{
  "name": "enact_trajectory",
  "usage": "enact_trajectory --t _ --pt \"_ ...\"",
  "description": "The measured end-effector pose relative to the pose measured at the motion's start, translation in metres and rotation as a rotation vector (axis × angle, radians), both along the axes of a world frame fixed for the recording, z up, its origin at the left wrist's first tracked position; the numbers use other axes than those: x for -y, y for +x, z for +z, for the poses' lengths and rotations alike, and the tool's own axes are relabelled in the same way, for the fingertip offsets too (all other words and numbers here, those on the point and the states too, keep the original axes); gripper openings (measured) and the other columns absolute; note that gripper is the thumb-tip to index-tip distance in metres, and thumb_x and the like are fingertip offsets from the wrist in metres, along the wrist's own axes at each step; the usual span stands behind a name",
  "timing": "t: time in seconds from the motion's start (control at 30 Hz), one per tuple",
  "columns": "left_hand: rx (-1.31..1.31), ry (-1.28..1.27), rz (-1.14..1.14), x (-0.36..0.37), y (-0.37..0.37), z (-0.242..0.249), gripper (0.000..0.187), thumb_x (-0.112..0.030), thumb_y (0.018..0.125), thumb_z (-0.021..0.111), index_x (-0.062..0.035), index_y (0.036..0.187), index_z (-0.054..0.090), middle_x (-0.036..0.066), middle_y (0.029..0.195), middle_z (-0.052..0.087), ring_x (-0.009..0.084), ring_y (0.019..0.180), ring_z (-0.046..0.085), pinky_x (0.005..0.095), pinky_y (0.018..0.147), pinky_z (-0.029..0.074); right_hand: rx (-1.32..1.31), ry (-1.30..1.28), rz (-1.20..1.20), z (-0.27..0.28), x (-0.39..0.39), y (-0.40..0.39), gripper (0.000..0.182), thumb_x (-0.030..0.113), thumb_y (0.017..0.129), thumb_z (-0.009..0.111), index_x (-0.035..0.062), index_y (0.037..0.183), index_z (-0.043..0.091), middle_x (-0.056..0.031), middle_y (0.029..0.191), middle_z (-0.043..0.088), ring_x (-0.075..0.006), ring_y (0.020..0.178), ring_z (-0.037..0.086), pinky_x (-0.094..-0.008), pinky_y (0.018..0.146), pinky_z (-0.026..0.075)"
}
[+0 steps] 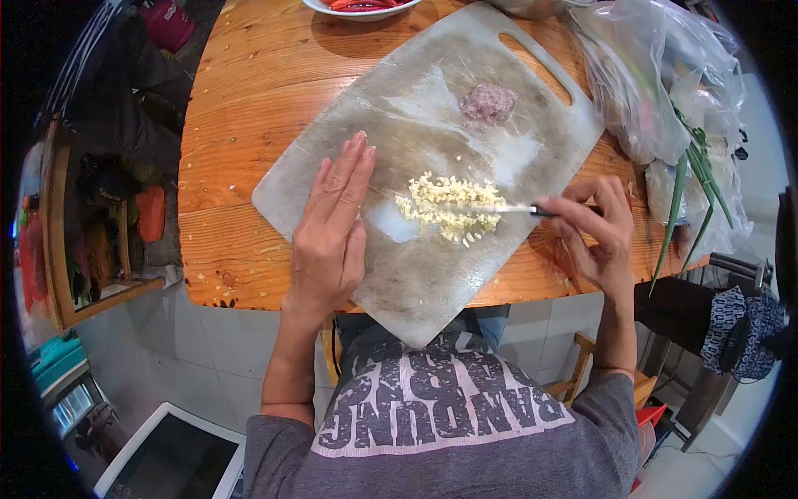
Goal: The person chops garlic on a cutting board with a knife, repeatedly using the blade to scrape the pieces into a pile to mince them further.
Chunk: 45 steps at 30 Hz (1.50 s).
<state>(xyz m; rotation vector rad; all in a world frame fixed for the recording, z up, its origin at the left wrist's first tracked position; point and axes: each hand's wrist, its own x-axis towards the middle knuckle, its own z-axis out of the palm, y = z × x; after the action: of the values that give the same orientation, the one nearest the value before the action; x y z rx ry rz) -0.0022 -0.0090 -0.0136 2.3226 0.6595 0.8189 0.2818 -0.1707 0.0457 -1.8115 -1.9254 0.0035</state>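
Note:
My right hand grips the dark handle of a knife. Its thin blade lies across a spread of finely chopped pale-yellow bits that look like garlic. These bits rest on a worn, stained cutting board, set at an angle on the table. Left of the chopped pile, my left hand is held flat over the board with its fingers stretched out, holding nothing. Toward the board's handle end sits a small mound of pinkish-purple minced food.
The wooden table extends around the board, whose near corner overhangs the edge. A bowl of red strips stands at the far side. On the right are plastic bags and long green leaves. A wooden-framed case is at left.

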Motion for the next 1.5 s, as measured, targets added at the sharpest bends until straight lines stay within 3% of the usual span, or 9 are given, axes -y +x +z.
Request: enact_trajectory --t 0.13,0.5,0.97,1.3,1.5 --pt "0.013 0.008 0.019 0.001 0.000 0.000 0.073 0.011 0.077 0.045 0.0010 0.149 0.048 0.019 0.156 0.045 0.0354 0.145 0.042 0.0509 0.122 0.029 -0.043 -0.131 0.113 -0.003 0.015 0.004 0.037 0.011 0.072 0.075 0.0162 0.109 0.079 -0.0012 0.085 0.059 -0.0226 0.082 0.053 -0.0377 0.076 0.038" --pt "0.051 0.019 0.028 -0.001 0.001 -0.002 0.071 0.011 0.077 0.044 0.0004 0.147 0.050 0.019 0.154 0.048 0.0365 0.143 0.046 0.0506 0.120 0.032 -0.066 -0.039 0.051 -0.020 -0.008 0.002 0.037 0.006 0.074 0.075 0.0177 0.110 0.079 -0.0028 0.084 0.058 -0.0233 0.079 0.051 -0.0352 0.073 0.041" --pt "0.087 0.050 0.050 -0.002 0.001 -0.004 0.067 0.009 0.080 0.044 0.0011 0.146 0.052 0.020 0.152 0.050 0.0364 0.140 0.049 0.0504 0.118 0.034 -0.103 -0.240 0.332 0.000 0.003 -0.008 0.036 0.016 0.073 0.076 0.0205 0.109 0.080 0.0003 0.084 0.058 -0.0222 0.084 0.052 -0.0397 0.082 0.038" --pt "0.095 0.026 0.057 -0.001 0.002 -0.003 0.068 0.009 0.079 0.044 0.0016 0.145 0.053 0.021 0.150 0.052 0.0370 0.138 0.051 0.0504 0.117 0.036 -0.026 -0.063 0.003 -0.004 -0.002 -0.002 0.040 0.007 0.070 0.077 0.0164 0.109 0.080 -0.0021 0.083 0.059 -0.0229 0.080 0.052 -0.0361 0.073 0.040" --pt "0.095 -0.013 0.057 0.001 0.001 -0.001 0.068 0.010 0.078 0.044 0.0025 0.145 0.053 0.022 0.149 0.053 0.0379 0.135 0.054 0.0497 0.116 0.038 -0.083 -0.087 0.041 -0.014 0.001 -0.007 0.041 0.006 0.070 0.079 0.0167 0.109 0.080 -0.0023 0.083 0.058 -0.0218 0.077 0.051 -0.0344 0.070 0.040"
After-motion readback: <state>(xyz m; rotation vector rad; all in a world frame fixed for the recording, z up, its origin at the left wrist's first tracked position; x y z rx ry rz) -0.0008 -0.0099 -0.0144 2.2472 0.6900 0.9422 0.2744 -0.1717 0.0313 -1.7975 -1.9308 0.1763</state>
